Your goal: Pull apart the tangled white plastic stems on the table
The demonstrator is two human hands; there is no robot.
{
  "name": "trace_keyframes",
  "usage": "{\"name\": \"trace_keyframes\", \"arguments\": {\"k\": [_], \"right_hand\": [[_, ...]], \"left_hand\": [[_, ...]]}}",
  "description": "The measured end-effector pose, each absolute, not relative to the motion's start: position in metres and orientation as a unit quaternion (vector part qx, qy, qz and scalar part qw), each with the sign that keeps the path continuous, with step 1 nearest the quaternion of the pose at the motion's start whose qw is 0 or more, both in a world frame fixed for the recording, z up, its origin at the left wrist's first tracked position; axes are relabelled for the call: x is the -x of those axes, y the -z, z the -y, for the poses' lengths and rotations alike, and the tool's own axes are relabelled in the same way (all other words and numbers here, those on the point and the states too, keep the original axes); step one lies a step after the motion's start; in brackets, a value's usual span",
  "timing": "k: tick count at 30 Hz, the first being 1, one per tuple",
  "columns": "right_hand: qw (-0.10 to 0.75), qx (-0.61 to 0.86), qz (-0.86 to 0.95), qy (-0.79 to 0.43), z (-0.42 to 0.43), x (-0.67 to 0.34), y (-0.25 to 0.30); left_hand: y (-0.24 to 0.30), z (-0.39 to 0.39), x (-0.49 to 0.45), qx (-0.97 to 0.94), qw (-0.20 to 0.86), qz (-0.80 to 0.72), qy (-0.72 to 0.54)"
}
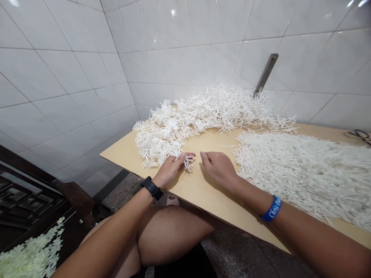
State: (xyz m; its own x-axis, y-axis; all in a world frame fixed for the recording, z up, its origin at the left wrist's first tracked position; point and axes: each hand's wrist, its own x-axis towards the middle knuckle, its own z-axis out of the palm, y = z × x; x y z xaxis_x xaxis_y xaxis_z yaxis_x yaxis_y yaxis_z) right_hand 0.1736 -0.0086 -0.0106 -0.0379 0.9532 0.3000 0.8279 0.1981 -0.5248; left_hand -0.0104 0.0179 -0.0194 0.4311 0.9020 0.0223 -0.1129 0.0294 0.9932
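My left hand (171,169), with a black watch on the wrist, pinches a small white branched sprig (189,163) between thumb and fingers over the board's near edge. Just to the right, my right hand (218,166) is closed, thumb pressed to the curled fingers, a short gap away from the sprig. Whether anything tiny sits in that pinch is hidden. A loose heap of white branched sprigs (203,112) lies behind and left of my hands. Right of my right hand spreads a dense, flatter layer of white strands (304,170).
The pale wooden board (121,152) has a corner at the left. A metal bracket (266,75) leans against the tiled wall. Dark cord (359,135) lies at the far right. Pale green blossoms (34,251) rest at lower left, near a dark carved wooden chair (26,193).
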Motion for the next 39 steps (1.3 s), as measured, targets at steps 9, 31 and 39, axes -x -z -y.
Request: {"name": "trace_keyframes", "arguments": {"k": [9, 31, 39], "right_hand": [[0.339, 0.465, 0.786, -0.227, 0.018, -0.153, 0.016], [0.344, 0.503, 0.768, -0.197, 0.017, -0.157, 0.008], [0.315, 0.432, 0.832, -0.147, 0.022, -0.151, 0.018]], "left_hand": [[0.014, -0.013, 0.010, -0.610, 0.594, -0.364, -0.377], [0.012, -0.009, 0.010, -0.663, 0.533, -0.380, -0.363], [0.018, -0.013, 0.007, -0.557, 0.599, -0.383, -0.429]]}}
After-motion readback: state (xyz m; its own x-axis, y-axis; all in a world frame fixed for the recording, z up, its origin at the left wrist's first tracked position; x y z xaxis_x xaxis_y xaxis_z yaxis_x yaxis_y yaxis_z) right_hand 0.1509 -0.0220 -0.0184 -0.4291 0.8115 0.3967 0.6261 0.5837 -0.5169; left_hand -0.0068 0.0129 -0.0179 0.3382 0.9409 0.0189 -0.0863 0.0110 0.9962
